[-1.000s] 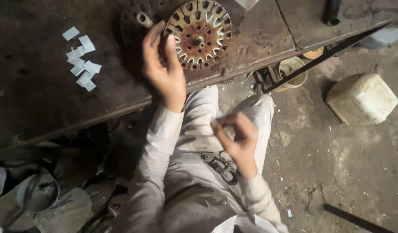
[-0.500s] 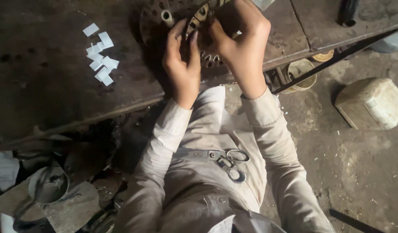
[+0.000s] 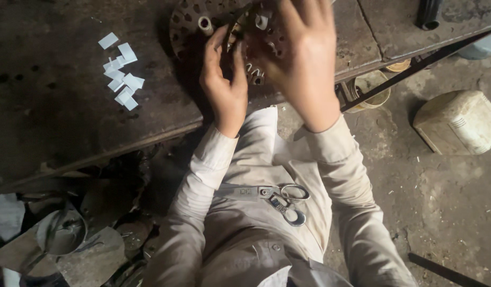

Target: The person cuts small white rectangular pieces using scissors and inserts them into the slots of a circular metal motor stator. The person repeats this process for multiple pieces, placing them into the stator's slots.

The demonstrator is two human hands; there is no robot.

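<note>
scene dim overall, lit unevenly from the right. concrete floor point(image 3: 442, 202) reads lighter and clearer; bench point(image 3: 54, 117) top very dark, surface detail largely lost. white paper pieces point(image 3: 123, 79) stand out bright against it. right hand point(image 3: 304, 58) motion-blurred, edges smeared; left hand point(image 3: 224, 79) sharper. deep shadow under the bench at lower left swallows clutter. no glare noted; mild grain throughout.

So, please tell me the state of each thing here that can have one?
Slotted metal disc: flat on bench, both hands on it.
Left hand: fingers on disc.
Right hand: blurred over disc.
Scissors: closed, lying on lap.
Paper slips: loose heap.
</note>
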